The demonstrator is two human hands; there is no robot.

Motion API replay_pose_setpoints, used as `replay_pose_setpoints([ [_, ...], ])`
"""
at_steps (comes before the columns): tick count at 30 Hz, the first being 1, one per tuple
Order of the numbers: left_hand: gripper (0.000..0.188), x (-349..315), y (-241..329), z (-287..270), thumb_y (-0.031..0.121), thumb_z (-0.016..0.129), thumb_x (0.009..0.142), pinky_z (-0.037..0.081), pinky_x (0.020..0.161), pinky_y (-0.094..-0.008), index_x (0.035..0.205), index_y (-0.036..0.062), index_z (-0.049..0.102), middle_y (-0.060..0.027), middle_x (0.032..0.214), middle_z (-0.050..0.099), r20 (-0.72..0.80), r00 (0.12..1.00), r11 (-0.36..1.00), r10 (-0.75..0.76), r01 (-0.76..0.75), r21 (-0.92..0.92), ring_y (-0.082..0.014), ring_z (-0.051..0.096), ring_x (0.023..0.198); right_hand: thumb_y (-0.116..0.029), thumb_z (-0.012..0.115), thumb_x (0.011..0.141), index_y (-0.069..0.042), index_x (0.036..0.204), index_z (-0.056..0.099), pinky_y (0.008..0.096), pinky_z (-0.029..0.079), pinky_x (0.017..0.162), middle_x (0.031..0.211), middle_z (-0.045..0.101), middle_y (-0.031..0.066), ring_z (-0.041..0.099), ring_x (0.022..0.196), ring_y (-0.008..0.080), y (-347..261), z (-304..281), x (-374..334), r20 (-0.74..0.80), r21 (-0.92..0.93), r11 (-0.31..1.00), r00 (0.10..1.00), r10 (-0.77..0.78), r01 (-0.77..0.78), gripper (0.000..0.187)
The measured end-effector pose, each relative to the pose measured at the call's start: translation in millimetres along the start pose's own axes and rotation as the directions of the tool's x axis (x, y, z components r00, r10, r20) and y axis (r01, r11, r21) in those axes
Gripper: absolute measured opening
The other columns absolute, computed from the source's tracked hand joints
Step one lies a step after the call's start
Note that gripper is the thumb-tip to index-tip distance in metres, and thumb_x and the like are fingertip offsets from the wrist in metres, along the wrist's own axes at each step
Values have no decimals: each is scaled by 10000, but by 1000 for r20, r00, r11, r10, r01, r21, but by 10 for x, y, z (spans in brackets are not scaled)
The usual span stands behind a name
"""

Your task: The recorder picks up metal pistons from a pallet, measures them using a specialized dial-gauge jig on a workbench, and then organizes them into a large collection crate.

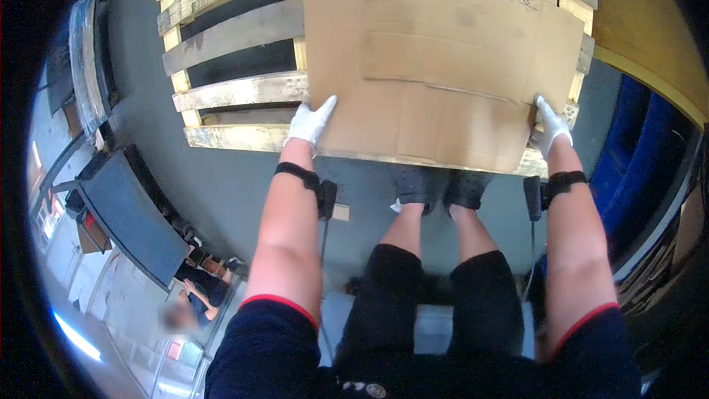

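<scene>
A large brown cardboard sheet [443,125] lies flat over the right part of a wooden pallet [240,90], with a folded, overlapping piece on its upper face. White-gloved, my left hand [311,123] grips the sheet's left edge near the front corner, thumb on top and the other fingers mostly hidden. At the opposite edge, my right hand [552,125], also gloved in white, holds the sheet with its thumb on the upper face. The sheet's near edge reaches the front board of the pallet.
My feet [467,191] stand on the grey floor [244,185] just before the pallet. Blue panels [619,155] and stacked flattened cardboard [653,270] are at the right. A grey-topped table [136,214] and another person [199,303] are at the left.
</scene>
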State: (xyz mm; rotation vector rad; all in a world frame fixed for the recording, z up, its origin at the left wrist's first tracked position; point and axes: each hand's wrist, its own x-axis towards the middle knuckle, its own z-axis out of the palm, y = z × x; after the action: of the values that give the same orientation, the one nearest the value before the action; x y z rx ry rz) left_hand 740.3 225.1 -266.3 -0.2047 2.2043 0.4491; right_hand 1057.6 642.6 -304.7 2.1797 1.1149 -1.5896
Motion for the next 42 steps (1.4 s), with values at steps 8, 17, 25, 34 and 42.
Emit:
replay_pose_setpoints([
  [8,607,-1506,248,-472,489,582,943,540,795,-336,1247,-36,607,-160,1080,706,386,895,974,-225,223,50,-224,673,974,-541,613,907,-49,1329,553,384,505,936,1243,647,91,631,1104,229,-25,-611,-1119,451,71,986,886,103,-151,651],
  [17,603,-3668,-482,-1371,316,722,891,540,861,-358,1258,-122,532,-190,1158,668,521,720,729,-459,640,-242,-260,675,1000,-268,740,882,30,1179,622,351,578,745,1031,694,112,679,893,212,742,-2028,-2957,339,-200,861,792,508,-467,437],
  [25,480,-3267,-368,-2378,278,706,899,556,758,-341,1201,-75,584,-149,1046,693,452,778,738,-436,597,-314,-236,694,865,-362,759,833,87,1452,310,352,535,895,1301,571,252,627,1114,303,210,-2235,-2179,371,-752,521,912,-174,405,887],
  [34,494,-2952,-626,-2109,327,674,923,526,825,-327,1208,-71,606,-142,1073,701,344,755,820,-558,564,93,-223,676,948,-473,774,782,79,1448,360,319,421,1032,1390,541,197,534,1246,313,43,-750,-297,-344,-456,890,919,-191,14,959],
  [42,471,-2702,-553,-1540,94,617,914,473,1005,-443,1350,-37,498,-191,1277,616,703,327,526,-632,847,79,-329,605,1171,-424,732,846,-59,1210,659,343,497,879,1141,684,79,627,1048,224,-297,-175,-869,507,-318,936,861,34,150,521],
])
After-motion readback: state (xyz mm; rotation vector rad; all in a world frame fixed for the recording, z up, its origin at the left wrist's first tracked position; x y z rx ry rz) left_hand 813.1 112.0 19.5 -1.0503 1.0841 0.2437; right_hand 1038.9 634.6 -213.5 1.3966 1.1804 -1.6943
